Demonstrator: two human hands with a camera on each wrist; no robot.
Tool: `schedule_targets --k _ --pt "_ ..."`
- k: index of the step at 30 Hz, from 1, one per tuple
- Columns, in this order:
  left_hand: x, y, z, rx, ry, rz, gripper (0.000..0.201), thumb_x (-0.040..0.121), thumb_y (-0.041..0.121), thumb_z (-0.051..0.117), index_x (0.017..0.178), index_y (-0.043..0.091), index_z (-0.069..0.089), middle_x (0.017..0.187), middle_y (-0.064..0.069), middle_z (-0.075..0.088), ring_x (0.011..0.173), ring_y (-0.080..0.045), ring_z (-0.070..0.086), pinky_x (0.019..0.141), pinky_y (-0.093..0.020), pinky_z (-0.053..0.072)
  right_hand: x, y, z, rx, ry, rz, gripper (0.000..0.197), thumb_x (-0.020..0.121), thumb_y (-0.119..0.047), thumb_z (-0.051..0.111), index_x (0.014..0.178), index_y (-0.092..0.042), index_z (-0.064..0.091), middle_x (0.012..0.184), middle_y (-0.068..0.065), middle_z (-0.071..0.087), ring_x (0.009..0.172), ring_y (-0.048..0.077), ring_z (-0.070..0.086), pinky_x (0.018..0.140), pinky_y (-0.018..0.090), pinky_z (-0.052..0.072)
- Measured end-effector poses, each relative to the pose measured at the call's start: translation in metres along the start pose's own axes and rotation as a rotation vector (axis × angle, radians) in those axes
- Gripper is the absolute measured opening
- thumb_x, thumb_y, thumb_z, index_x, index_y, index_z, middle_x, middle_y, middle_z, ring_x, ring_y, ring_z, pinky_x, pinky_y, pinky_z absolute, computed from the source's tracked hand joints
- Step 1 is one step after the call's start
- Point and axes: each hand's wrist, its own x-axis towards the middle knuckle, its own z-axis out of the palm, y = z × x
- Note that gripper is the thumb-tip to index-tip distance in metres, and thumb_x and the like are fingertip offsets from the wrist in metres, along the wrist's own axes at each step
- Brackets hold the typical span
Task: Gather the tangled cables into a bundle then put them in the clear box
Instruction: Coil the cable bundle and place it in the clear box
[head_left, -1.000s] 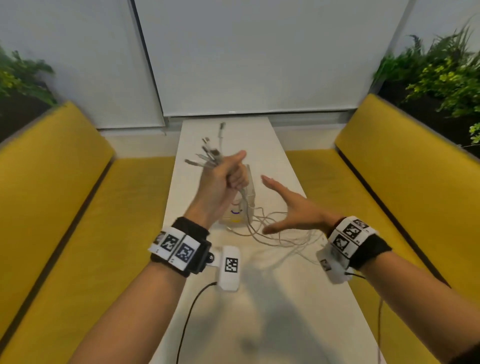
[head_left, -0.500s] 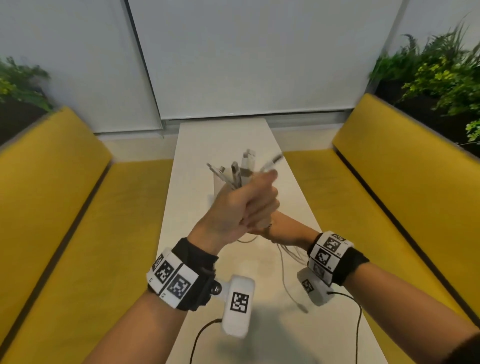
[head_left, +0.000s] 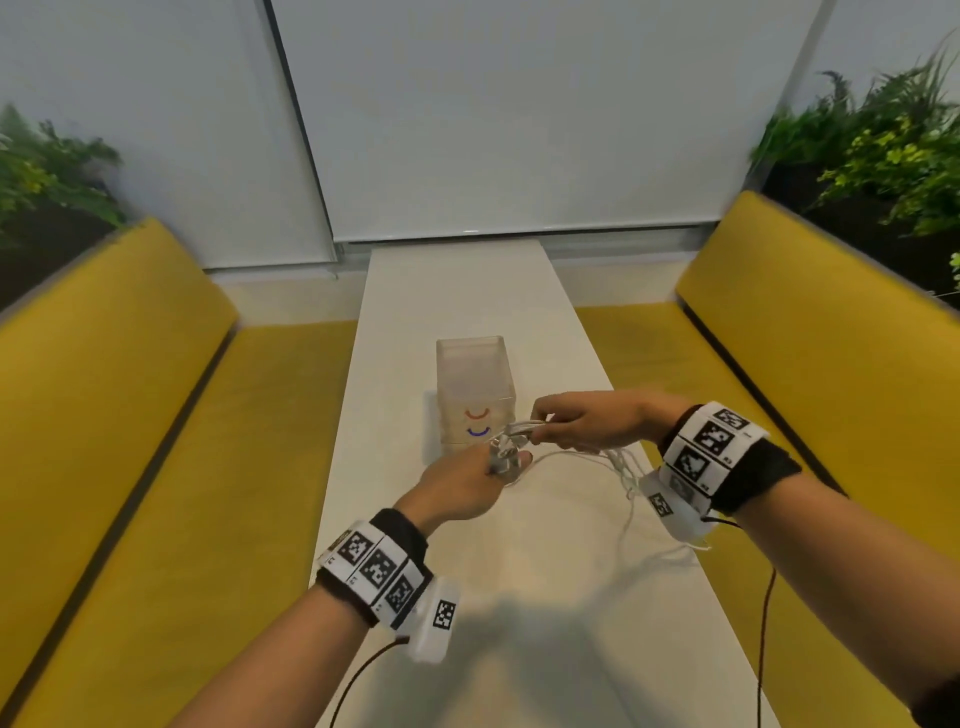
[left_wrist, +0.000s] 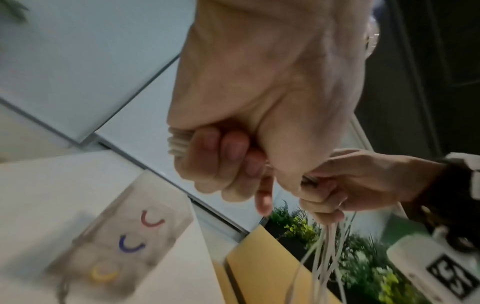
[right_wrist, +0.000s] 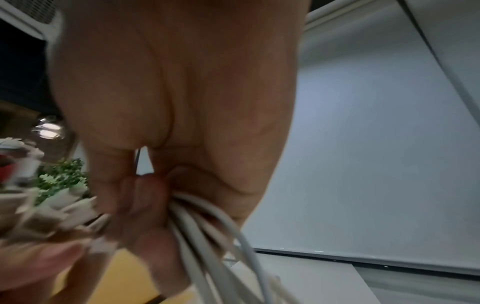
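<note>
The white cables run between my two hands just in front of the clear box, which stands upright on the white table. My left hand grips the plug ends in a fist; in the left wrist view the cables show at the fist's edge of that left hand. My right hand grips the same bundle a little to the right. Loose cable lengths trail out of the right hand and hang down to the table by my right wrist.
The box bears red, blue and yellow curved marks on its front. Yellow benches flank the narrow table on both sides, with plants behind them. A white wall closes the far end.
My hands came down from chest height to just above the table, near the box's front. The right hand moved out from under the left and now grips the bundle beside it.
</note>
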Motion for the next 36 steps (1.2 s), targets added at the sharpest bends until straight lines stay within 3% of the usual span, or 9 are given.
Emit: schedule_targets --k 3,6,10,14,17,22,25,30,36 --pt "0.006 0.002 0.004 -0.418 0.013 0.038 0.033 0.103 0.049 0.039 0.133 0.038 0.046 0.116 0.013 0.058 0.11 -0.011 0.054 0.096 -0.032 0.042 0.002 -0.002 0.01 -0.081 0.145 -0.04 0.017 0.104 -0.031 0.041 0.094 -0.018 0.046 0.078 -0.002 0.052 0.061 0.009 0.042 0.054 0.017 0.037" --pt "0.009 0.001 0.006 -0.794 -0.013 -0.022 0.029 0.096 0.057 0.047 0.11 0.032 0.052 0.075 0.007 0.038 0.066 -0.009 0.034 0.065 -0.024 0.035 0.004 -0.002 0.026 -0.003 0.285 -0.063 0.031 0.104 -0.04 0.035 0.086 -0.018 0.045 0.073 0.002 0.054 0.053 0.014 0.049 0.048 0.022 0.043" --pt "0.021 0.005 0.006 -1.139 0.096 -0.107 0.05 0.081 0.07 0.048 0.085 0.019 0.05 0.063 0.004 0.036 0.057 -0.01 0.03 0.056 -0.023 0.031 0.001 -0.005 0.047 0.07 0.425 -0.129 0.036 0.106 -0.038 0.027 0.075 -0.027 0.043 0.069 -0.006 0.048 0.055 0.005 0.047 0.053 0.017 0.039" --pt "0.034 0.02 0.009 -1.198 0.304 -0.152 0.066 0.082 0.072 0.045 0.107 0.014 0.063 0.089 0.002 0.07 0.085 -0.01 0.064 0.083 -0.028 0.052 0.006 -0.01 0.078 0.155 0.548 -0.256 0.025 0.107 -0.03 0.028 0.086 -0.042 0.035 0.072 -0.013 0.051 0.054 -0.005 0.054 0.054 0.011 0.039" --pt "0.04 0.032 0.007 -1.304 0.406 -0.142 0.056 0.088 0.064 0.051 0.112 0.016 0.066 0.106 -0.002 0.07 0.102 -0.014 0.065 0.094 -0.03 0.05 0.011 -0.008 0.091 0.262 0.629 -0.301 0.02 0.107 -0.033 0.026 0.095 -0.048 0.034 0.071 -0.002 0.054 0.055 0.01 0.049 0.057 0.032 0.045" --pt "0.034 0.046 -0.023 -1.523 0.363 0.222 0.038 0.092 0.054 0.052 0.076 0.02 0.053 0.071 -0.002 0.047 0.061 -0.013 0.04 0.062 -0.029 0.035 0.007 -0.003 0.096 0.211 0.576 -0.332 0.033 0.106 -0.034 0.028 0.094 -0.008 0.044 0.069 -0.003 0.049 0.06 0.014 0.042 0.059 0.033 0.039" --pt "0.024 0.05 -0.037 -1.603 0.191 0.373 0.042 0.104 0.046 0.037 0.074 0.017 0.047 0.058 0.0 0.041 0.05 -0.014 0.043 0.056 -0.026 0.043 0.003 -0.011 0.087 0.355 0.485 -0.36 0.048 0.104 -0.041 0.033 0.079 -0.001 0.043 0.064 0.005 0.042 0.057 0.019 0.036 0.057 0.033 0.034" --pt "-0.001 0.052 -0.061 -1.588 -0.522 0.553 0.041 0.102 0.043 0.041 0.075 0.014 0.051 0.045 0.004 0.029 0.035 -0.01 0.023 0.035 -0.023 0.014 -0.003 -0.019 0.073 0.398 0.188 -0.248 0.069 0.09 -0.047 0.063 0.061 0.011 0.04 0.051 0.015 0.036 0.046 0.024 0.029 0.049 0.032 0.024" --pt "-0.037 0.05 -0.034 -0.575 -0.822 0.233 0.038 0.099 0.04 0.054 0.066 0.023 0.045 0.054 0.006 0.028 0.043 -0.008 0.021 0.042 -0.026 0.012 -0.001 -0.016 0.034 0.073 -0.107 -0.064 0.026 0.074 -0.011 0.063 0.054 -0.025 0.056 0.037 -0.012 0.047 0.035 0.003 0.041 0.041 0.011 0.032"
